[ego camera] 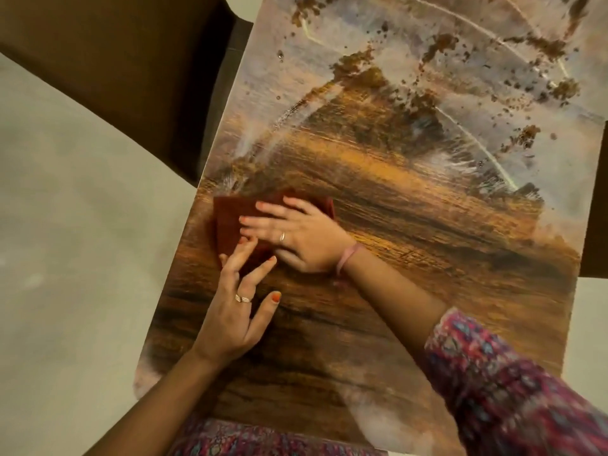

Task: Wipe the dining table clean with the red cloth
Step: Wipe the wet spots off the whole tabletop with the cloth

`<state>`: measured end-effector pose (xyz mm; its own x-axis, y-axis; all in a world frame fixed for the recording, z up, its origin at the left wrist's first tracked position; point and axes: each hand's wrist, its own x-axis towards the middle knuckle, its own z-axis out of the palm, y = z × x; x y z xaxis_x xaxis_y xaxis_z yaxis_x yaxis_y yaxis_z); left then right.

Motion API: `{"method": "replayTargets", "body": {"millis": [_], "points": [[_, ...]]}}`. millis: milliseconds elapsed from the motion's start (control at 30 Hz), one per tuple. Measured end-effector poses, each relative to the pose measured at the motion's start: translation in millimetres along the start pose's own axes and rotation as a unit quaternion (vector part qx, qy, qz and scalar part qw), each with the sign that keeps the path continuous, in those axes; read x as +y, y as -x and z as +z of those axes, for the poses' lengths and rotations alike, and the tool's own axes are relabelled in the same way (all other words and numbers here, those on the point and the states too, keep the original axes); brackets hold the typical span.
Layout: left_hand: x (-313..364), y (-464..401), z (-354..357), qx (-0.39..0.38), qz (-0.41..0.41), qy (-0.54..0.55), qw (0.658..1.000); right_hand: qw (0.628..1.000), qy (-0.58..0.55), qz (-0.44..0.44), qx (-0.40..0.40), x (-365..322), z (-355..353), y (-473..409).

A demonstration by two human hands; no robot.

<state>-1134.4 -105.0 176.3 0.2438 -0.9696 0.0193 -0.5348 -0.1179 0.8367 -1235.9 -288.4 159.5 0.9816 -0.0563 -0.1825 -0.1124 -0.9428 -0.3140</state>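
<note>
The folded red cloth (230,222) lies flat on the wooden dining table (378,291), close to its left edge. My right hand (296,235) presses palm-down on the cloth, fingers spread toward the left. My left hand (237,307) rests on the table just in front of it, with its fingertips on the cloth's near edge. Brown crumbs and smears (437,70) are scattered over the far half of the table, among pale curved wipe streaks.
A dark brown chair (131,70) stands at the table's far left side. Another dark piece of furniture (595,199) touches the right edge. Pale floor (65,258) lies to the left of the table.
</note>
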Motion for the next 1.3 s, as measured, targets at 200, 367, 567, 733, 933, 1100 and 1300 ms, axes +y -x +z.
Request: {"method": "replayTargets", "body": {"millis": [200, 367, 567, 733, 933, 1100, 1300], "points": [[-5.3, -4.9, -10.1, -0.028, -0.002, 0.0, 1.0, 0.883, -0.081, 0.434, 0.161, 124.3, -64.5, -76.1], [-6.1, -9.2, -25.7, 0.04, -0.043, 0.033, 0.998, 0.917, -0.041, 0.359, 0.167, 28.6, -32.5, -105.9], [-21.4, -20.6, -56.7, 0.152, -0.075, 0.0, 0.986, 0.998, -0.037, -0.047, -0.009, -68.6, 14.9, -35.8], [-29.4, -29.8, -61.0, 0.16, -0.107, 0.025, 0.981, 0.992, -0.02, 0.111, 0.054, 59.2, -37.2, -92.4], [-31.2, -29.5, -54.7, 0.16, -0.164, 0.037, 0.973, 0.854, -0.087, 0.475, 0.192, 93.8, -69.1, -146.8], [-40.1, -46.4, -56.7, 0.197, -0.178, 0.034, 0.964, 0.975, -0.06, 0.187, 0.104, -54.6, 3.5, -64.4], [-43.3, -69.3, -40.1, 0.128, -0.259, -0.023, 0.957, 0.992, -0.012, 0.114, 0.05, 66.1, -31.1, -45.0]]}}
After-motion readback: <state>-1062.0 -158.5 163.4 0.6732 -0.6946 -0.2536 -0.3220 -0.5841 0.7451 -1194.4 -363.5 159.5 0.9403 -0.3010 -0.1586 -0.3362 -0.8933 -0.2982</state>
